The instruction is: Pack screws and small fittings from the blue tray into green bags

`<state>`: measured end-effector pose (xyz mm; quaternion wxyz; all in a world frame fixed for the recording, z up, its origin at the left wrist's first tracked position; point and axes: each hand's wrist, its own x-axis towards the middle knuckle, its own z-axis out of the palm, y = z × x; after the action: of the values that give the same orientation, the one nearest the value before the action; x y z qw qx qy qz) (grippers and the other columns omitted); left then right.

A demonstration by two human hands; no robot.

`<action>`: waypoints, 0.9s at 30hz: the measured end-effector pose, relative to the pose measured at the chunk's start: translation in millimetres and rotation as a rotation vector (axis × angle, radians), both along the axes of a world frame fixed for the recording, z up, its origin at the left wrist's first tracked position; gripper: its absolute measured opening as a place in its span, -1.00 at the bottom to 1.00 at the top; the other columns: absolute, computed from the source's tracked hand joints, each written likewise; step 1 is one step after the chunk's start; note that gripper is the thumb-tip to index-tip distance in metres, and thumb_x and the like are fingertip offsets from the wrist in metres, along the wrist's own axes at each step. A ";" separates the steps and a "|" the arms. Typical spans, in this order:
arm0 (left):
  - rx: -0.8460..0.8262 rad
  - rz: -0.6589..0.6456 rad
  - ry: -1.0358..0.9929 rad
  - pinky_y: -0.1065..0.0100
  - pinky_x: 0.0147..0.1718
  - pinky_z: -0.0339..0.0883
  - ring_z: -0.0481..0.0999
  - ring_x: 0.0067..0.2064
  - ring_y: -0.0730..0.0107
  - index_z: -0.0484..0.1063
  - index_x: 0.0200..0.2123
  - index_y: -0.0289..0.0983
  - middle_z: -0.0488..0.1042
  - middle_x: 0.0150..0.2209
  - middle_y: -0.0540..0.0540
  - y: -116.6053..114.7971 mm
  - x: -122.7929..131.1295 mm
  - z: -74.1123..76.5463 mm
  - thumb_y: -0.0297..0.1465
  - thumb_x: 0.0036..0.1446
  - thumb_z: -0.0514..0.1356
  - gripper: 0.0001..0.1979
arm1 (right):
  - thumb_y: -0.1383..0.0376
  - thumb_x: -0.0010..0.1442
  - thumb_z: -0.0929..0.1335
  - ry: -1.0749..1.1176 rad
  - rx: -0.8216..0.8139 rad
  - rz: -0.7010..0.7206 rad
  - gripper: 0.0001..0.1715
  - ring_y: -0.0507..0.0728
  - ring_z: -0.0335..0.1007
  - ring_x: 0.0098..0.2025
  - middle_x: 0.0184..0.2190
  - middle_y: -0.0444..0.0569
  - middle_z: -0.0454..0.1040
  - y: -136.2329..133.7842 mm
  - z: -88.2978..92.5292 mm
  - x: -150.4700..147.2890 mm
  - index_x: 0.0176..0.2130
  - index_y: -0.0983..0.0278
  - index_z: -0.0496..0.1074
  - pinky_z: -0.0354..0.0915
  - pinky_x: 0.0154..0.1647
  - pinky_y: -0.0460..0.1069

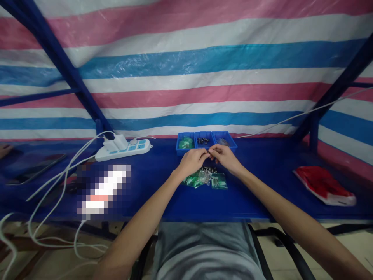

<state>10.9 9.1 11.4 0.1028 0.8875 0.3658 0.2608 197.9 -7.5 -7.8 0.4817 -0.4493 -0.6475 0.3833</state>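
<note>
My left hand (193, 160) and my right hand (223, 155) meet fingertip to fingertip over the table, both pinched closed. Whatever lies between the fingers is too small to make out. Just behind them stands a blue tray with three compartments (178, 149). Its left compartment holds green and clear packets (186, 142), the middle one small dark pieces (203, 140), and the right one clear plastic pieces (222, 141), partly hidden by my right hand. Below my hands lie small green-and-clear packets (219, 181) and a cluster of small black-and-silver pieces (208, 170).
A white power strip (125, 149) with plugged-in chargers sits on the blue table (186, 204) at left, its white cables (67, 171) looping over the edge. Nearby is a pixelated object (105, 190). At right lies a red-and-white package (324, 184). Another person's hand (5, 150) shows far left.
</note>
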 end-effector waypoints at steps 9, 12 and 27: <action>0.084 0.028 0.088 0.35 -0.41 0.21 0.48 -0.34 0.31 0.43 -0.23 -0.24 0.51 -0.35 -0.08 -2.3 -4.1 4.7 -0.27 0.38 0.01 -0.74 | 0.05 0.13 0.41 0.006 -0.042 -0.048 -0.66 0.00 0.25 -0.53 -0.54 -0.13 0.39 -1.6 7.7 1.6 -0.35 0.29 0.39 0.14 -0.54 -0.09; 0.102 0.086 0.064 0.35 -0.41 0.20 0.47 -0.35 0.32 0.41 -0.23 -0.23 0.51 -0.34 -0.07 -1.9 -5.8 7.5 -0.34 0.35 0.01 -0.79 | 0.02 0.12 0.42 0.034 -0.054 -0.084 -0.63 0.01 0.28 -0.53 -0.51 -0.09 0.45 2.4 6.2 4.1 -0.34 0.28 0.40 0.13 -0.56 -0.10; 0.194 0.237 0.016 0.31 -0.26 0.33 0.47 -0.12 0.23 0.42 -0.10 -0.24 0.47 -0.16 -0.13 7.6 -8.1 -2.9 -0.42 0.31 0.05 -0.82 | 0.25 0.23 0.33 -0.212 0.186 -0.284 -0.71 0.19 0.52 -0.24 -0.18 0.08 0.57 14.1 0.2 19.4 -0.07 0.28 0.48 0.40 -0.27 0.05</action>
<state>2.8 16.7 8.5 -0.0179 0.8459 0.4417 0.2983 217.3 6.5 -7.6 0.4992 -0.5275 -0.6575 0.2006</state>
